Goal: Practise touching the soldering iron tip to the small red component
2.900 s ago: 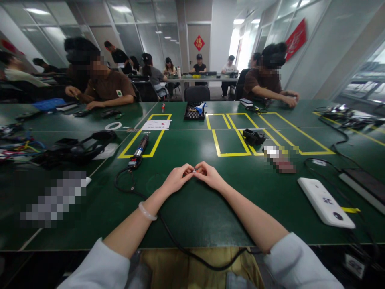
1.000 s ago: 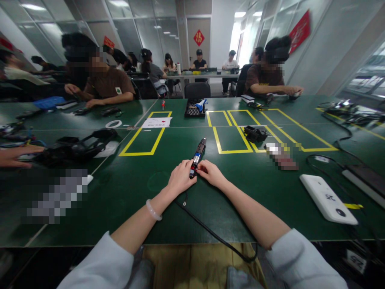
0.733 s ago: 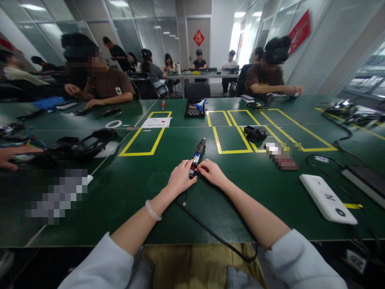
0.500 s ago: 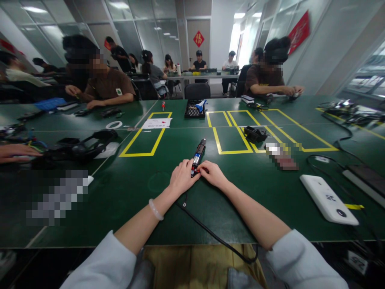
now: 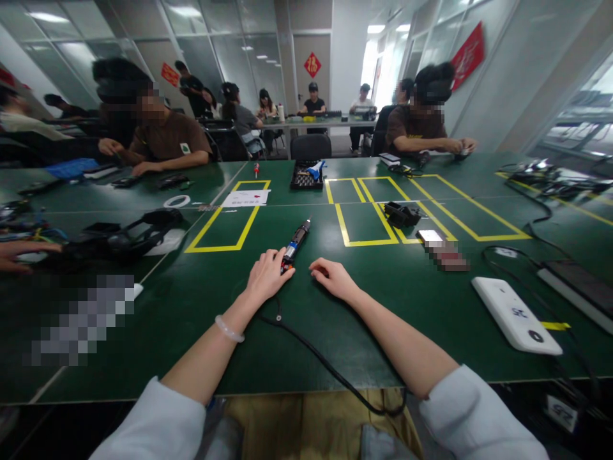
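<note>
While the left hand (image 5: 266, 276) grips the corded tool's (image 5: 295, 239) near end, the right hand (image 5: 332, 279) rests empty just right; steadying likely follows.

Left hand (image 5: 266, 276): palm down, fingers curled forward, fingertips closed on something.
Right hand (image 5: 332, 278): palm down, fingers loosely bent, holding nothing, near the left.
Forearms: both bare, converging forward; pale sleeves at elbows.
</note>
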Motion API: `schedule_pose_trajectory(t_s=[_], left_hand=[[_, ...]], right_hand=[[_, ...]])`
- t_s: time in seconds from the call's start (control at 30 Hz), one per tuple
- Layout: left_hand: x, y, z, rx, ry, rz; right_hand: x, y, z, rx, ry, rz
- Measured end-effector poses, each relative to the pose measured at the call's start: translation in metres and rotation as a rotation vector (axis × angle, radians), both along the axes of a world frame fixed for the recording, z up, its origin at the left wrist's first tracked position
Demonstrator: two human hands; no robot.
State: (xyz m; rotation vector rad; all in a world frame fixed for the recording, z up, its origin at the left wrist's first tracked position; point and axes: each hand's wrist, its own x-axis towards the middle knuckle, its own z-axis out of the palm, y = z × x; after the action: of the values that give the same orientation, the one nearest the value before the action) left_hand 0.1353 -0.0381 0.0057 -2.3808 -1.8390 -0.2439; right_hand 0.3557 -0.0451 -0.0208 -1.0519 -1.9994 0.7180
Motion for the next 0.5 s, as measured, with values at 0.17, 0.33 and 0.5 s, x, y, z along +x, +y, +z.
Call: schedule_pose_trajectory(t_s=[0.17,0.33,0.5], left_hand=[[-0.066,0.028,0.001,-0.076,-0.021,0.195],[-0.142,0.044,0.003,-0.095,-0.044,0.426],[-0.182,0.040,0.003,-0.006,-0.059,0.606]], right_hand=[[0.002,0.000,0.001,-0.012,-0.012,0.007],[0.001,0.000,0.001,-0.013,-0.024,0.012],[0.001,0.001,0.000,-0.012,-0.025,0.021]])
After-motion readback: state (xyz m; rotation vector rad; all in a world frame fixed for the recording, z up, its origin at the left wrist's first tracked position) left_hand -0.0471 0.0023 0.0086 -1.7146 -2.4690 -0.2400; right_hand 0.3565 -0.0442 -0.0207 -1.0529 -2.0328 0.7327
